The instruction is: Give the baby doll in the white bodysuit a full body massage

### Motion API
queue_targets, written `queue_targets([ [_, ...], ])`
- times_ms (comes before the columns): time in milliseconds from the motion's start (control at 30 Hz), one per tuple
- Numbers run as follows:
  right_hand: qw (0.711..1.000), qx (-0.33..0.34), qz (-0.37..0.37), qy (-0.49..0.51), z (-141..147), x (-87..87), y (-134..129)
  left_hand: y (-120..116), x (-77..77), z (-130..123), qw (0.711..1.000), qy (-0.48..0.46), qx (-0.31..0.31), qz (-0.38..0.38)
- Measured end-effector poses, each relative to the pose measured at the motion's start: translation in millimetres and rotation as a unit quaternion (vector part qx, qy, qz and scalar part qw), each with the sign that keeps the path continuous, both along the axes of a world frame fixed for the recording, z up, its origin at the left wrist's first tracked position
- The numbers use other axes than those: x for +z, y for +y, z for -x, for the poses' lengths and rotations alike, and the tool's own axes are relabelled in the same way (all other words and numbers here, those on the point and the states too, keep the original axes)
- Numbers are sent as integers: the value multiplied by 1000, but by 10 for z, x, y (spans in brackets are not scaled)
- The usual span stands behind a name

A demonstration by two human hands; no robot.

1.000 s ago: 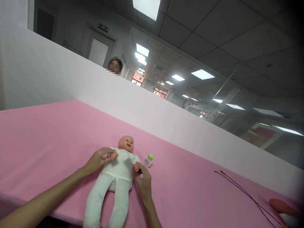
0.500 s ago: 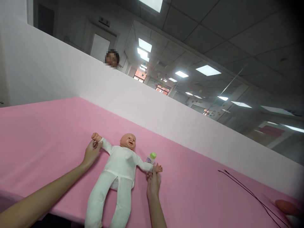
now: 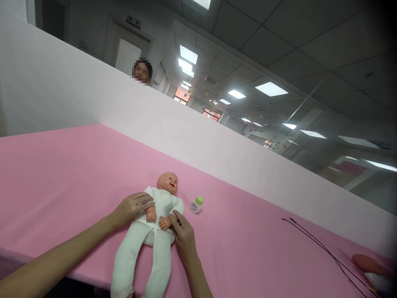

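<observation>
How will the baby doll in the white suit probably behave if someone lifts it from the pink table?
The baby doll in a white cloth suit will probably feel floppy: its soft-looking fabric legs lie loose and slightly apart. Its smooth, plastic-looking head seems firmer and perhaps heavier, so it may loll back unless supported.
</observation>
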State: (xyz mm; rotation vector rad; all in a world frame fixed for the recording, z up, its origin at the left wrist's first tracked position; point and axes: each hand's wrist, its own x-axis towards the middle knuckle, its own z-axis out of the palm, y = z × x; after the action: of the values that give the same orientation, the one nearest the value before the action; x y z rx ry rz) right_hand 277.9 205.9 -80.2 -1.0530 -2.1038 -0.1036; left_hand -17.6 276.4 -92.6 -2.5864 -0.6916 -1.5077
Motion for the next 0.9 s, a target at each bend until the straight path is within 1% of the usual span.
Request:
queue_targets([
  [33,1000,0,8,16,14,2,-2,0,-6,-2,1000,-3,2,11],
  [67,998,-3,22,54,26,2,-3,2,-14,-2,999,-20,6,36],
  [100,993,-16,41,113,34,0,-1,6,-24,1,996,-49,17,78],
  [133,979,-40,66,188,35,-4,4,14,-33,7,987,-90,35,130],
  [167,955,-73,97,271,27,-10,14,29,-44,18,971,-138,57,188],
  [200,920,-109,129,354,7,-17,30,52,-54,33,948,-191,79,243],
  [267,838,-164,179,488,-60,-28,71,115,-76,76,889,-301,110,327],
  [300,804,-176,193,535,-100,-30,92,150,-86,101,859,-350,119,355],
  [333,778,-180,202,568,-137,-30,108,183,-94,125,831,-391,127,376],
  [367,762,-180,205,588,-164,-27,118,207,-100,146,807,-420,133,392],
  [400,756,-178,206,595,-178,-21,118,221,-101,161,793,-436,137,402],
  [433,760,-178,205,591,-175,-13,108,220,-99,168,792,-437,138,404],
  [467,772,-179,203,575,-158,-5,90,206,-92,167,803,-425,138,395],
  [500,793,-178,199,548,-128,1,65,179,-82,157,823,-401,136,378],
  [567,855,-161,171,463,-56,6,11,103,-61,118,883,-320,124,320],
  [633,928,-108,121,336,-1,-2,-27,28,-47,67,945,-211,87,233],
  [667,958,-74,92,263,12,-11,-35,0,-44,44,968,-158,58,185],
  [700,978,-43,65,192,18,-20,-36,-19,-44,26,984,-112,30,139],
  [733,990,-18,45,130,18,-31,-31,-31,-46,12,992,-77,9,99],
  [767,996,-2,34,83,17,-41,-24,-37,-49,3,996,-52,-3,72],
  [800,998,7,28,58,17,-52,-16,-39,-53,-1,998,-38,-8,58],
  [867,997,7,33,69,26,-73,-2,-37,-59,-1,997,-39,-1,64],
  [900,993,-3,43,105,33,-82,4,-33,-60,2,995,-53,9,85],
])
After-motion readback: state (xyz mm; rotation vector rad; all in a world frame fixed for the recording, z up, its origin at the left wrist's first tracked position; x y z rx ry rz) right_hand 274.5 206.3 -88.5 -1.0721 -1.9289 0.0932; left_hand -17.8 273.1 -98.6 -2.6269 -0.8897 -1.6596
